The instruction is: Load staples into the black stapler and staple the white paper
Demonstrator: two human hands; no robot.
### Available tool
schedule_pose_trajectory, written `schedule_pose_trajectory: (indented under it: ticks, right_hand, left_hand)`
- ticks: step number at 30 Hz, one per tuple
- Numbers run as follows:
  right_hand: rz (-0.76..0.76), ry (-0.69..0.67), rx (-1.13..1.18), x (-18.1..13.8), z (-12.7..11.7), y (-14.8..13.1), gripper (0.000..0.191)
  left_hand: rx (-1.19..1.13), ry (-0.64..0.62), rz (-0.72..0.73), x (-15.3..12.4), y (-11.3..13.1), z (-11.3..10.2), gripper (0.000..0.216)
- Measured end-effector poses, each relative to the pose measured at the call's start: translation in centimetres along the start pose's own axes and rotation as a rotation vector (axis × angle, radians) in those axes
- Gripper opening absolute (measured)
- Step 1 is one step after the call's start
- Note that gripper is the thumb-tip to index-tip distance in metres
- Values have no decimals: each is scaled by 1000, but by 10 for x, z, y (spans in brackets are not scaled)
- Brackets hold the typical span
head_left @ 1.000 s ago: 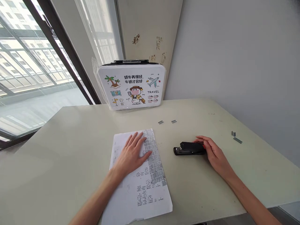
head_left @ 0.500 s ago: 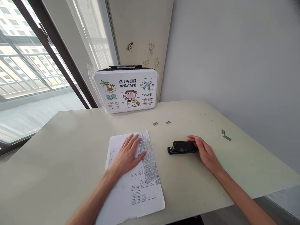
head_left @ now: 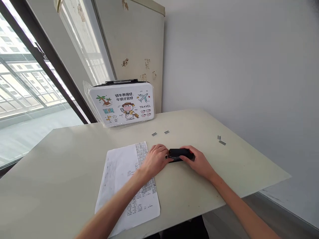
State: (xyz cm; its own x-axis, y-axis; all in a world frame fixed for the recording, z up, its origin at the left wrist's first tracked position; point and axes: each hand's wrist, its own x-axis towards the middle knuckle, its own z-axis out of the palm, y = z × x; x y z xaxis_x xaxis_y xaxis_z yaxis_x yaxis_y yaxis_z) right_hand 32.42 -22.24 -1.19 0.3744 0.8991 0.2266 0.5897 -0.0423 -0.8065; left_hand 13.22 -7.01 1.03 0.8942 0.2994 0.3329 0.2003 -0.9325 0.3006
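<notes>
A black stapler [head_left: 178, 153] lies on the table to the right of the paper, between my two hands. My left hand [head_left: 157, 160] closes on its front end, thumb at the near side and fingers at the far side. The rear part is gripped by my right hand [head_left: 196, 160], with the thumb in front and fingers behind. Under my left forearm rests a printed sheet of paper [head_left: 122, 159] with dense grey strips of print along its right side. Whether there are more sheets beneath it I cannot tell.
Two staple strips [head_left: 166, 132] lie beyond the stapler, and two more staple strips [head_left: 222, 143] lie to the right. A white cartoon-printed case [head_left: 124, 111] in clear plastic stands at the back of the table [head_left: 62, 172]. A grey wall runs along the right; a window is at left.
My left hand has left the paper and moved right onto the stapler's front end. My right hand has taken a fuller grip of the stapler's rear. The view has shifted right.
</notes>
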Motion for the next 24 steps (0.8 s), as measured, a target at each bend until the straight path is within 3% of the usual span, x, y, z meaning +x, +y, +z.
schedule_pose_trajectory:
  ticks: [4,12,18,24]
  right_hand:
    - [15,-5,24,1,-2,0,39]
    - [20,-8,28,-1,-2,1,39]
    - [1,-24,-19,-1,-1,3,45]
    - [9,-40,10,-2,-3,0,43]
  left_hand:
    - [19,-5,9,1,1,-4,28]
    - [48,-19,-21,-31,-20,-33,31]
    - [16,-44,-47,-41,-24,-42,36]
    - [19,99,-225,-29,-46,-45,32]
